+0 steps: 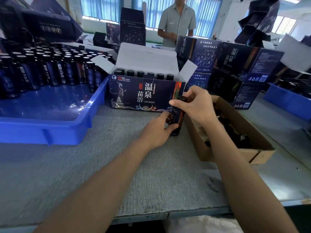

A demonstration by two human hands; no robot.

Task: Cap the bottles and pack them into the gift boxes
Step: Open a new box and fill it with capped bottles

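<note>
On the grey table point(117, 165), the left hand point(158, 130) grips the lower body of a dark bottle point(177, 116) held upright, and the right hand point(198, 105) pinches its black cap point(182, 98). Best to steady the base and twist the cap on squarely. Just behind, the open gift box point(143, 93) shows 6 capped bottles.

This is a packing floor in a small factory: a long grey-matted workbench point(117, 165), a blue crate point(50, 132) holding rows of identical dark bottles point(50, 69), stacks of matching printed gift boxes point(235, 68), a brown carton point(235, 153) of loose caps point(242, 138), and another worker point(176, 22) standing across the bench.
</note>
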